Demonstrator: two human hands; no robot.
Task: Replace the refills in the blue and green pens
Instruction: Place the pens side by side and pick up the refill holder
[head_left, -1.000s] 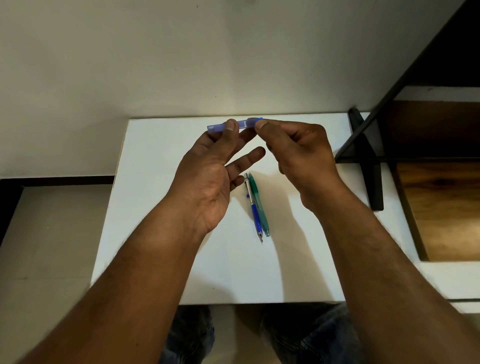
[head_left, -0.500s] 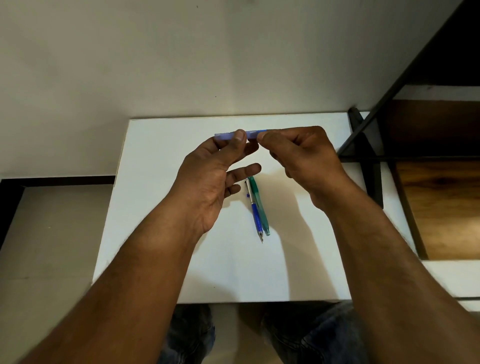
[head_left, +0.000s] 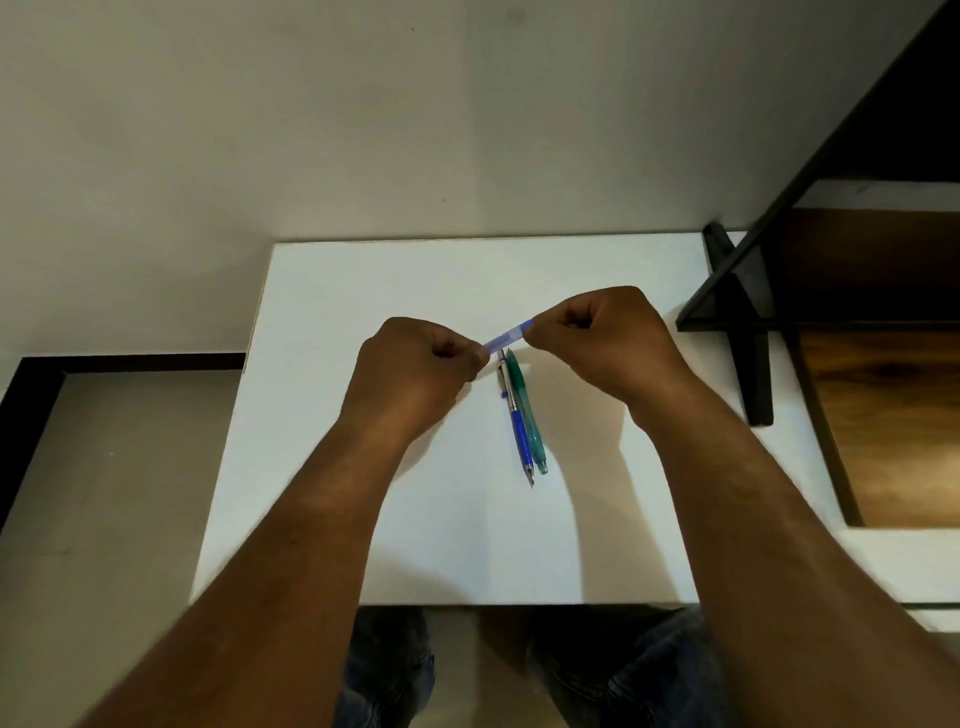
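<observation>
Mid-frame, my left hand (head_left: 415, 371) and right hand (head_left: 597, 338) pinch a pale blue pen (head_left: 508, 335) by its ends; twisting evenly should open it. Two other pens, blue (head_left: 517, 415) and green (head_left: 525, 405), lie below.

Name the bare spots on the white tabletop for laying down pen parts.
Free: the white tabletop along the far edge beyond both hands; the near strip between the forearms, below the pen tips. Crowded: the centre, where the blue pen and green pen lie together under the left hand and right hand.
</observation>
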